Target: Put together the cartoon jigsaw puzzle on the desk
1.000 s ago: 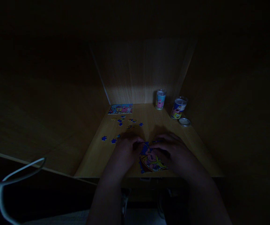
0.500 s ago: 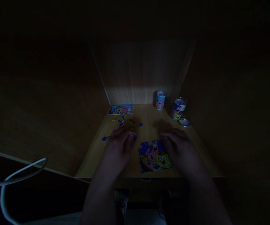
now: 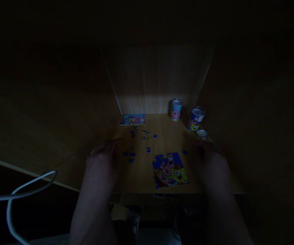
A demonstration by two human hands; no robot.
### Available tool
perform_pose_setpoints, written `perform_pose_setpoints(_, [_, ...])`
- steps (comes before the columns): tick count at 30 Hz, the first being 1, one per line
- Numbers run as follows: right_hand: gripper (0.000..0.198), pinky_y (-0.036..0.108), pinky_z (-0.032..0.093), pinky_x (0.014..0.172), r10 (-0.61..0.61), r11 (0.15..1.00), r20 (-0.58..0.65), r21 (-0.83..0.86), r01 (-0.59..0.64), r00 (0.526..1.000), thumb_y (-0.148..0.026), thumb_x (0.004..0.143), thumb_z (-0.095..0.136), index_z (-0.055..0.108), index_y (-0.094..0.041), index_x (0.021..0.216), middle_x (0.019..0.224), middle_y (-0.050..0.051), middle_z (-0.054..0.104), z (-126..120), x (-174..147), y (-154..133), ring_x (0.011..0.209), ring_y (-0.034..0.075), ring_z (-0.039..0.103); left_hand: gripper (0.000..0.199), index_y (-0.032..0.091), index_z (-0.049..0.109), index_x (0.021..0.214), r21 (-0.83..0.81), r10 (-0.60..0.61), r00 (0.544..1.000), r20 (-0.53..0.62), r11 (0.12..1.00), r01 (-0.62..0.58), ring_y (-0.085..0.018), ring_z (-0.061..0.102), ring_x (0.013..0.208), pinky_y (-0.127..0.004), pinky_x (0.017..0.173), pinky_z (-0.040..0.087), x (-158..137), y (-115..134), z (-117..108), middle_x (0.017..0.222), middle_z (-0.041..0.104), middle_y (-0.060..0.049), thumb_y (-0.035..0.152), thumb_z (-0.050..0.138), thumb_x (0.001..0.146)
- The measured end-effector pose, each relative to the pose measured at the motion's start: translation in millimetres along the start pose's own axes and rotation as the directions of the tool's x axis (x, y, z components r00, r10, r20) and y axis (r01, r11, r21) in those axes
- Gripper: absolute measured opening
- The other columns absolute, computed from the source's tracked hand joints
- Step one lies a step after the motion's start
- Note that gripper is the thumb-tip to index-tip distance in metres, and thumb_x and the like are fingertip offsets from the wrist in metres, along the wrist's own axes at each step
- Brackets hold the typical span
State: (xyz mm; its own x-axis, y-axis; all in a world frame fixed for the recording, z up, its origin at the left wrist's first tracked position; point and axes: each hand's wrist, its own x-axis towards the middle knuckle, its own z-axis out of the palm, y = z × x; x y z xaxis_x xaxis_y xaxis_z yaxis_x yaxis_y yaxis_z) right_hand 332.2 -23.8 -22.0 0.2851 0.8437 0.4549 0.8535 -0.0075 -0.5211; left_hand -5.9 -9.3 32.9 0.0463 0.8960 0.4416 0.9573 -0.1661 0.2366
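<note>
Dim wooden tabletop [image 3: 169,136]; on it, puzzle [image 3: 171,170], partly joined, ragged left and far sides. Loose pieces [image 3: 133,154] not yet joined, mostly beyond and left of puzzle. Left hand [image 3: 102,160] left of it, right hand [image 3: 213,163] right; can't tell if gripping. Beyond puzzle: flat picture [image 3: 133,119] left, canisters [image 3: 195,119] and lid [image 3: 202,134] right, apparently no obstruction.

Puzzle section [image 3: 171,172] on table [image 3: 141,175], loose pieces [image 3: 149,150] mostly behind-left, cans [image 3: 176,112] back right

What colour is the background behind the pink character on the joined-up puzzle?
Blue on the joined-up puzzle; the head view shows it best.
</note>
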Motion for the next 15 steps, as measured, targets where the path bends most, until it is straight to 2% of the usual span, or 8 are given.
perform_pose_setpoints(3, [0.028,0.043,0.054,0.088,-0.023,1.000,0.019,-0.007,0.024,1.000,-0.017,0.091,0.053,0.077,-0.021,0.107,0.113,0.013,0.077,1,1,0,0.101,0.031,0.071,0.034,0.025,0.074,0.119,0.025,-0.024,1.000,0.009,0.999,0.024,-0.037,0.071,0.100,-0.052,0.087,0.060,-3,-1,-3,0.114,0.077,-0.012,0.020,0.050,0.094])
perform_pose_setpoints(6, [0.025,0.044,0.053,0.087,-0.051,0.999,0.044,-0.007,0.052,0.998,-0.017,0.092,0.054,0.077,-0.022,0.098,0.109,0.012,0.077,1,2,-3,0.098,0.029,0.070,0.031,0.026,0.075,0.115,-0.018,-0.032,0.999,0.040,0.999,0.033,-0.035,0.072,0.101,-0.051,0.088,0.060,-6,-1,-8,0.115,0.077,-0.010,0.021,0.051,0.097])
perform_pose_setpoints(10, [0.018,0.045,0.053,0.087,-0.164,0.981,0.048,-0.093,0.168,0.985,-0.021,0.093,0.057,0.075,-0.023,0.092,0.101,0.012,0.075,4,2,-8,0.094,0.029,0.068,0.031,0.026,0.076,0.110,-0.067,0.003,0.998,0.065,0.998,0.001,-0.032,0.073,0.101,-0.049,0.090,0.060,-6,4,-12,0.113,0.077,-0.009,0.016,0.051,0.095])
perform_pose_setpoints(15, [0.018,0.045,0.053,0.080,-0.252,0.950,0.034,-0.184,0.254,0.967,-0.037,0.096,0.061,0.072,-0.024,0.091,0.098,0.013,0.073,9,-1,-9,0.089,0.029,0.065,0.033,0.025,0.078,0.108,-0.109,0.072,0.990,0.124,0.992,-0.059,-0.031,0.070,0.103,-0.047,0.090,0.058,-1,19,5,0.112,0.076,-0.009,0.010,0.053,0.093])
